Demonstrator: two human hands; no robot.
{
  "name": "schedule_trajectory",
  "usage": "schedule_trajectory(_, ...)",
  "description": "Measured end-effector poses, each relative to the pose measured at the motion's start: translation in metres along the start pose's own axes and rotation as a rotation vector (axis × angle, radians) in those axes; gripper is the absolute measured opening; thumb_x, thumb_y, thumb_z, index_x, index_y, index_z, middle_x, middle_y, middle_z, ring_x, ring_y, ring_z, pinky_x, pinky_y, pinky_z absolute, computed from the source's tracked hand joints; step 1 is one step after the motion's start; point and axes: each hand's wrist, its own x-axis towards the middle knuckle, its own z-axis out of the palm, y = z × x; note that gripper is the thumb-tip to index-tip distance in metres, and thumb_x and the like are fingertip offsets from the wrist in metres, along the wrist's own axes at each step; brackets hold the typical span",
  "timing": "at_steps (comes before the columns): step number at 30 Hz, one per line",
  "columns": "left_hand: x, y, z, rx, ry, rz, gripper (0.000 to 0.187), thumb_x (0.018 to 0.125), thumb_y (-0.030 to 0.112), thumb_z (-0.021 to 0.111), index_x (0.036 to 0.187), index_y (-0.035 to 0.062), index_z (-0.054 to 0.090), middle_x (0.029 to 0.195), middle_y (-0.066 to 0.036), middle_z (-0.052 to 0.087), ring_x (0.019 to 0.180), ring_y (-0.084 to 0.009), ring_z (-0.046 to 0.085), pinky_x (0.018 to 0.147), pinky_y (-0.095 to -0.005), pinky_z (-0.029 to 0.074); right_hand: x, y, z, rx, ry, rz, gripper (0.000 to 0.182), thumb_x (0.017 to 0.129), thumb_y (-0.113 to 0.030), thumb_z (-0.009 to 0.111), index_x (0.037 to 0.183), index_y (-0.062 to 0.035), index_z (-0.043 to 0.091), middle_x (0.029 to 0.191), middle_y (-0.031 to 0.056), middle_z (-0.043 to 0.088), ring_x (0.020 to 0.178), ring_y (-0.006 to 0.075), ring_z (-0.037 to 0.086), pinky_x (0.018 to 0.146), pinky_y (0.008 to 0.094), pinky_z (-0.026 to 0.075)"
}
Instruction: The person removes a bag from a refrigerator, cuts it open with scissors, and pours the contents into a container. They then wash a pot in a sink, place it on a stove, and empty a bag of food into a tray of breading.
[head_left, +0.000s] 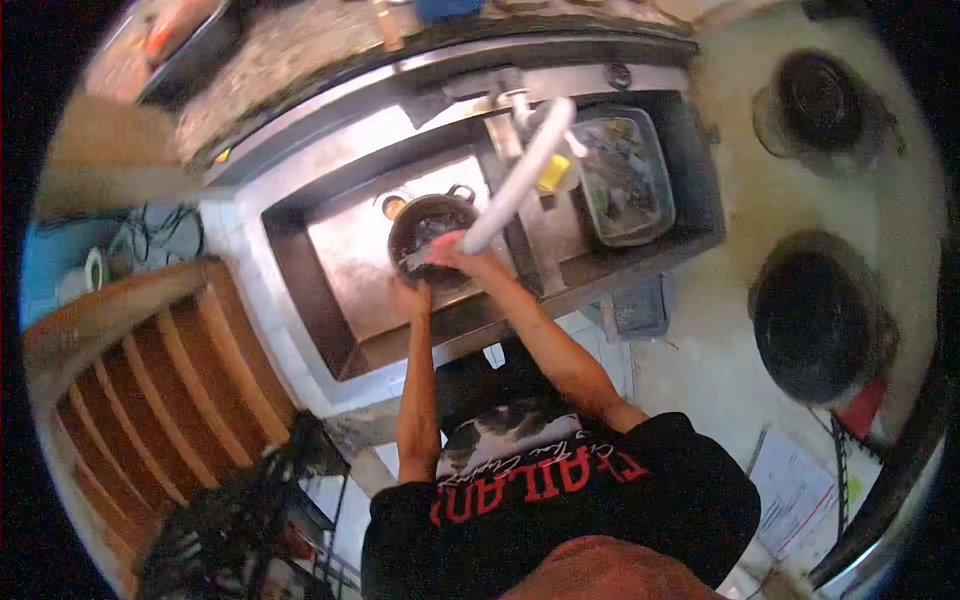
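Note:
A dark round pot (408,222) with a loop handle sits in the left basin of the metal sink (335,235). My left hand (411,298) is closed on the pot's near rim; its fingers are partly hidden. Inside the pot, my right hand (478,262) grips a soft pink sponge (445,248), though blur hides its exact shape. Something whitish, like water or suds, shows beside the sponge. Above the right hand ends a thick white faucet spout (520,185), which slants down from the back of the sink.
In the right basin stands a clear plastic tub (655,185) with utensils or dishes in it. A yellow sponge (552,174) lies near the divider. Dark pans (815,315) rest at right. A wooden slatted rack (170,400) is at left, and a granite counter (310,60) runs behind.

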Motion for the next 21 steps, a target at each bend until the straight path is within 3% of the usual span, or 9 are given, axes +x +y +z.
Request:
schedule_trajectory(2, 0.010, -0.003, 0.030, -0.046, 0.225, 0.298, 0.030, 0.076, 0.020, 0.067, 0.095, -0.0032, 0.066, 0.080, -0.013, 0.068, 0.068, -0.0259, 0.065, 0.069, -0.0384, 0.052, -0.009, -0.024, 0.005, -0.254, 0.244, 0.012, 0.035, 0.075, -0.020, 0.077, 0.100, 0.0001, 0.064, 0.089, 0.0102, 0.066, 0.084, 0.0193, 0.063, 0.076, 0.0342, 0.051)
schedule_trajectory(4, 0.032, -0.001, 0.063, -0.406, -0.173, 0.239, 0.033, 0.075, 0.023, 0.069, 0.100, 0.0004, 0.067, 0.082, -0.013, 0.069, 0.072, -0.0270, 0.066, 0.071, -0.0391, 0.051, -0.031, -0.076, 0.009, -0.362, 0.344, -0.050, 0.023, 0.073, -0.012, 0.074, 0.092, -0.0024, 0.067, 0.079, 0.0074, 0.067, 0.073, 0.0146, 0.063, 0.066, 0.0315, 0.051)
schedule_trajectory(5, 0.042, -0.001, 0.072, -0.253, -0.243, 0.286, 0.030, 0.078, 0.022, 0.067, 0.101, 0.0040, 0.068, 0.082, -0.013, 0.069, 0.074, -0.0272, 0.066, 0.071, -0.0398, 0.051, -0.042, -0.103, 0.011, -0.418, 0.396, -0.077, 0.018, 0.072, -0.008, 0.072, 0.088, -0.0037, 0.069, 0.074, 0.0060, 0.067, 0.068, 0.0123, 0.063, 0.062, 0.0302, 0.050)
schedule_trajectory(10, 0.059, 0.104, 0.042, 0.045, -0.380, 0.238, 0.030, 0.092, 0.031, 0.052, 0.096, 0.0116, 0.074, 0.086, -0.022, 0.068, 0.087, -0.0363, 0.064, 0.075, -0.0446, 0.049, -0.035, -0.088, -0.098, -0.660, 0.720, -0.224, 0.013, 0.078, -0.011, 0.066, 0.087, -0.0014, 0.069, 0.074, 0.0084, 0.068, 0.070, 0.0166, 0.065, 0.065, 0.0346, 0.052)
schedule_trajectory(12, 0.051, 0.078, 0.047, -0.625, -0.423, -0.055, 0.022, 0.089, 0.022, 0.058, 0.095, 0.0076, 0.074, 0.088, -0.019, 0.069, 0.089, -0.0340, 0.064, 0.079, -0.0418, 0.049, -0.007, -0.103, -0.143, -0.898, 0.810, -0.148, 0.014, 0.083, -0.011, 0.061, 0.089, -0.0003, 0.068, 0.077, 0.0097, 0.069, 0.071, 0.0171, 0.066, 0.065, 0.0344, 0.052)
schedule_trajectory(13, 0.043, 0.086, 0.042, -0.419, -0.361, 0.237, 0.020, 0.086, 0.018, 0.063, 0.099, 0.0049, 0.072, 0.093, -0.018, 0.069, 0.093, -0.0318, 0.064, 0.084, -0.0398, 0.048, 0.011, -0.107, -0.165, -1.042, 0.790, -0.026, 0.016, 0.085, -0.011, 0.059, 0.093, 0.0005, 0.067, 0.079, 0.0107, 0.069, 0.072, 0.0184, 0.067, 0.064, 0.0348, 0.052)
schedule_trajectory(15, 0.025, 0.089, 0.034, -0.137, -0.150, 0.518, 0.028, 0.082, 0.015, 0.069, 0.107, 0.0022, 0.068, 0.102, -0.017, 0.068, 0.098, -0.0301, 0.063, 0.090, -0.0377, 0.047, 0.037, -0.093, -0.205, -0.668, 0.873, -0.370, 0.016, 0.081, -0.008, 0.061, 0.095, -0.0011, 0.063, 0.083, 0.0137, 0.069, 0.073, 0.0236, 0.068, 0.064, 0.0352, 0.053)
schedule_trajectory(17, 0.011, 0.068, 0.021, 0.017, 0.031, 0.537, 0.037, 0.081, 0.017, 0.070, 0.114, 0.0022, 0.064, 0.110, -0.019, 0.065, 0.101, -0.0312, 0.062, 0.092, -0.0376, 0.046, 0.027, -0.130, -0.205, 0.261, 0.640, -0.188, 0.028, 0.084, -0.006, 0.055, 0.111, 0.0002, 0.050, 0.090, 0.0188, 0.067, 0.075, 0.0261, 0.067, 0.061, 0.0350, 0.055)
schedule_trajectory(21, 0.047, -0.100, 0.022, 0.235, 0.210, 0.145, 0.047, 0.084, 0.037, 0.064, 0.119, 0.0071, 0.061, 0.113, -0.017, 0.061, 0.106, -0.0306, 0.058, 0.092, -0.0423, 0.045, -0.019, -0.228, -0.171, 0.272, 0.397, -0.112, 0.035, 0.086, -0.002, 0.050, 0.117, -0.0010, 0.035, 0.089, 0.0224, 0.063, 0.074, 0.0256, 0.066, 0.059, 0.0325, 0.055)
